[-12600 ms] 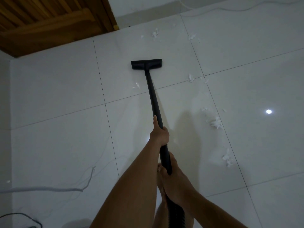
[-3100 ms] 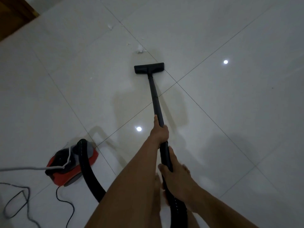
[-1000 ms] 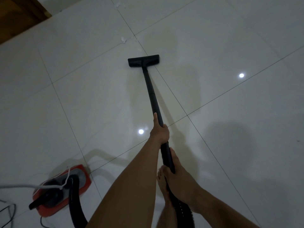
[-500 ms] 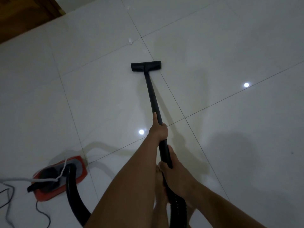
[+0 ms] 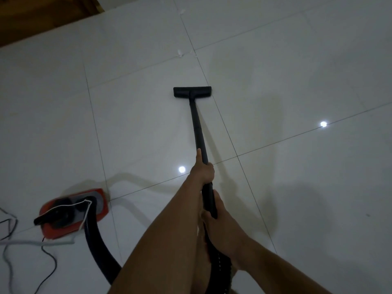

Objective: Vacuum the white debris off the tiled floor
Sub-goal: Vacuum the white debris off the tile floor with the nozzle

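A black vacuum wand runs from my hands to its flat floor head, which rests on the white tiled floor. My left hand grips the wand higher up, thumb lying along the tube. My right hand grips it lower, where the ribbed hose begins. A small bit of white debris lies on a grout line beyond the head, and another speck lies farther off near the top edge.
The red and black vacuum body sits on the floor at the lower left, its thick black hose curving toward me. Thin cables and a white cord trail at the left edge. A wooden door fills the top left corner.
The floor head has been drawn back toward me, away from the debris on the grout line. The view has shifted, and the vacuum body sits closer in at the lower left.
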The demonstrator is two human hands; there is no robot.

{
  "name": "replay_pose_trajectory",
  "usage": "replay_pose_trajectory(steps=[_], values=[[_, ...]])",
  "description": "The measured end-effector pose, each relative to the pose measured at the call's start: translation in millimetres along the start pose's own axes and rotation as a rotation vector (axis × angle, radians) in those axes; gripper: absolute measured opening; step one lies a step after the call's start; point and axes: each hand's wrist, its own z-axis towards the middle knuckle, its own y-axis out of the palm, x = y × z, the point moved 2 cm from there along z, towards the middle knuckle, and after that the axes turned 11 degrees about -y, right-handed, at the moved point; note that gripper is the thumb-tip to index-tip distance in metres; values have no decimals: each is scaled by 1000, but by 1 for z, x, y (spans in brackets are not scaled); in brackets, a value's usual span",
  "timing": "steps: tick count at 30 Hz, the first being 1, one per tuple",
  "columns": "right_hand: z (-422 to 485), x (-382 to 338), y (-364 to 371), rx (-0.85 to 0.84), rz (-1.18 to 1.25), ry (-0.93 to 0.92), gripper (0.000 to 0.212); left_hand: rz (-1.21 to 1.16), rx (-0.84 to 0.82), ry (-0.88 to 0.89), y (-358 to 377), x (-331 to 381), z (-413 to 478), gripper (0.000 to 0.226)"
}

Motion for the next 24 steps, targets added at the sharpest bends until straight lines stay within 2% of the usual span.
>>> replay_pose_trajectory(steps=[24], values=[[128,-57,-15,66,-11,53,65,1,8,24,-66,95,88,71]])
